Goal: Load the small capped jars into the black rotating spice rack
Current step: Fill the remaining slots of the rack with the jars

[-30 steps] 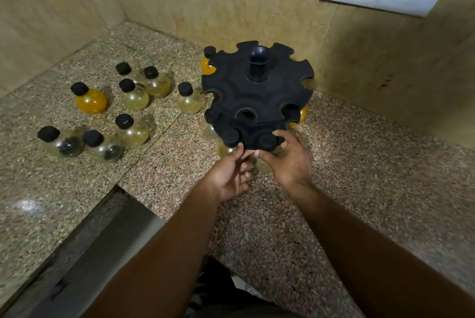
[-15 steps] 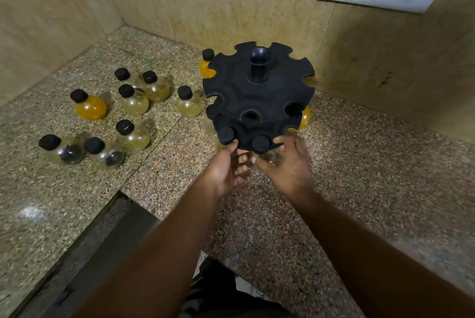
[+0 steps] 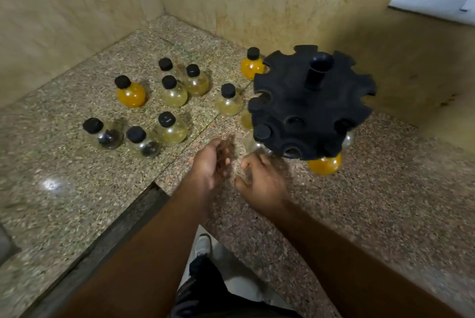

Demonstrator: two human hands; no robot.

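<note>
Left of the black rotating spice rack [image 3: 312, 104], loose capped jars stand on the desk [image 3: 64, 189]; nearest to me is the pale-yellow jar [image 3: 171, 128], with two clear jars [image 3: 142, 138] just left of it. Both hands empty: left hand [image 3: 214, 163] cupped with fingers loosely apart, right hand [image 3: 262, 184] loosely curled, holding nothing; both motion-blurred, near the rack's front edge but not touching it.

Key relation: loose jars lie up and to the left of my left hand, on the side away from the rack, so the left is nearer and the likely one to reach. Jars stand upright, long axis vertical, black caps up. Rack already carries some jars, including an orange jar [image 3: 324, 163] at its front edge; several notches look open.
</note>
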